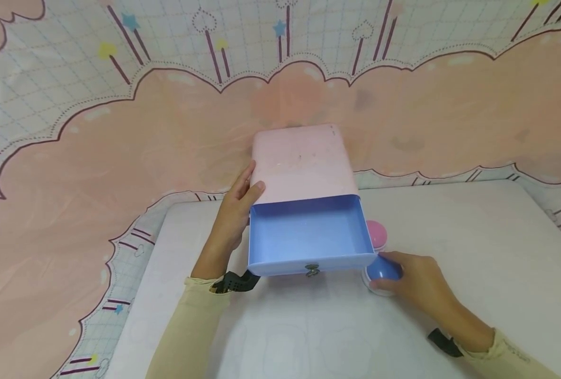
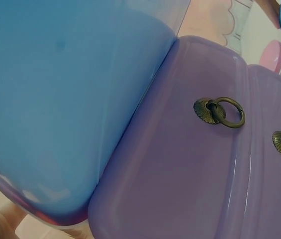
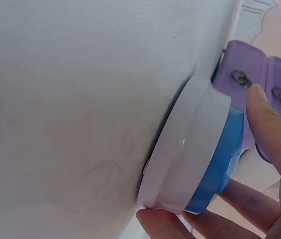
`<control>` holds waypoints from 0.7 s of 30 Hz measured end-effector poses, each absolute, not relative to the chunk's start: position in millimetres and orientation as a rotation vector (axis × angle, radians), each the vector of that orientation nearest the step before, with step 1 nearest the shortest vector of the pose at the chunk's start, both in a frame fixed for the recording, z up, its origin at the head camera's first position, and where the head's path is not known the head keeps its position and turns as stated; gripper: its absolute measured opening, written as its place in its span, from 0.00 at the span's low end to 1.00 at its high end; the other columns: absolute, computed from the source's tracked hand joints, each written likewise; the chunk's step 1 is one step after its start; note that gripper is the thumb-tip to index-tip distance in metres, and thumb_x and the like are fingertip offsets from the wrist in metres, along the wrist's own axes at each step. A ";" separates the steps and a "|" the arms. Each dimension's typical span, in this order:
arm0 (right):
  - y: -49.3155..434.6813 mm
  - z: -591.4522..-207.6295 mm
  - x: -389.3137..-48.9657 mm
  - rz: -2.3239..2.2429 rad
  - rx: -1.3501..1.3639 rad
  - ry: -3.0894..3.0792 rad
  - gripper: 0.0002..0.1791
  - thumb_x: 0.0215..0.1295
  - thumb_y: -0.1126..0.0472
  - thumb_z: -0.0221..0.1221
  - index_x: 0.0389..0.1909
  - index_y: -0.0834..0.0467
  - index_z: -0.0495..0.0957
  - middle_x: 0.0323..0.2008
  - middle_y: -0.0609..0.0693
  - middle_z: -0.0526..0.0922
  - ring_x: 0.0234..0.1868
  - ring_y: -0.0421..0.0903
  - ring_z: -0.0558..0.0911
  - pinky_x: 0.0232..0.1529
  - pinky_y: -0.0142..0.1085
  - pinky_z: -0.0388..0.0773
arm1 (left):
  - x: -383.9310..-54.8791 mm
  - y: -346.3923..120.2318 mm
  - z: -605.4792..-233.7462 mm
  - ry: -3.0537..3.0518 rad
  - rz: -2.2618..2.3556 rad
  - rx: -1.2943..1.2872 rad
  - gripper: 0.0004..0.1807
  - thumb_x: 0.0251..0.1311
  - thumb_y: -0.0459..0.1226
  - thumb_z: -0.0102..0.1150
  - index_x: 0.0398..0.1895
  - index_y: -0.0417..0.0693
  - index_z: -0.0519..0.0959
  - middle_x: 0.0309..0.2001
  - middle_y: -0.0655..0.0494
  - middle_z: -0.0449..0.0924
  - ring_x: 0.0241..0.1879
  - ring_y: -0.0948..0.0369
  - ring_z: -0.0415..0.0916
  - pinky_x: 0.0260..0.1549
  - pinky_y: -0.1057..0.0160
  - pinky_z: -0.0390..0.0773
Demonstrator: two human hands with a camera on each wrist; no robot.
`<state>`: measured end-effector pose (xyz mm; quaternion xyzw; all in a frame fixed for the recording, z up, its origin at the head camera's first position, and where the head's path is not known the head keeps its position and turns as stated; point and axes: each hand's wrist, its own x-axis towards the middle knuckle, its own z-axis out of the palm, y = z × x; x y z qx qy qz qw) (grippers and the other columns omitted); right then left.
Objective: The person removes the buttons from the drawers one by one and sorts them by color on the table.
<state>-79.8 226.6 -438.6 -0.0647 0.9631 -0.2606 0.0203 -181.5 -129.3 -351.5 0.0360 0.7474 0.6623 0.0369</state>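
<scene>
A pink storage box (image 1: 304, 163) stands on the table with its top blue drawer (image 1: 304, 231) pulled out and bare inside. My left hand (image 1: 235, 208) grips the box's left side, thumb toward the top; its other fingers are partly hidden. The left wrist view shows lower drawers (image 2: 175, 144), purple-looking, with brass ring pulls. To the right of the box, my right hand (image 1: 415, 279) holds a round white button-like thing with a blue domed top (image 3: 195, 154), fingers around its side. That thing rests at or just above the tabletop. Behind it sits a similar pink-topped round thing (image 1: 377, 234).
A white table (image 1: 470, 237) carries everything. Behind it hangs a patterned cloth (image 1: 427, 116) in peach and white. The pulled-out drawer overhangs the table's middle, its front edge close beside the blue-topped thing.
</scene>
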 end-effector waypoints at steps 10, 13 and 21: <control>231.4 -432.3 -74.5 -0.816 -0.150 2.970 0.41 0.49 0.39 0.76 0.61 0.59 0.82 0.58 0.64 0.84 0.54 0.65 0.84 0.52 0.59 0.82 | -182.5 -129.8 -352.3 2.283 2.025 0.095 0.34 0.72 0.52 0.57 0.77 0.84 0.57 0.83 0.64 0.44 0.81 0.52 0.49 0.69 0.30 0.60; 231.8 -425.2 -71.9 -0.809 -0.136 2.989 0.39 0.50 0.38 0.75 0.61 0.55 0.82 0.55 0.62 0.86 0.49 0.62 0.85 0.48 0.56 0.85 | -182.9 -129.9 -351.9 2.300 2.007 0.091 0.33 0.71 0.54 0.57 0.76 0.86 0.57 0.83 0.64 0.44 0.80 0.50 0.50 0.66 0.27 0.61; 232.7 -401.6 -66.6 -0.924 -0.243 3.117 0.29 0.57 0.47 0.74 0.58 0.54 0.84 0.44 0.53 0.91 0.50 0.62 0.87 0.43 0.56 0.85 | -182.3 -130.0 -351.1 2.293 2.009 0.089 0.33 0.71 0.54 0.56 0.76 0.87 0.57 0.83 0.62 0.45 0.80 0.49 0.52 0.65 0.27 0.63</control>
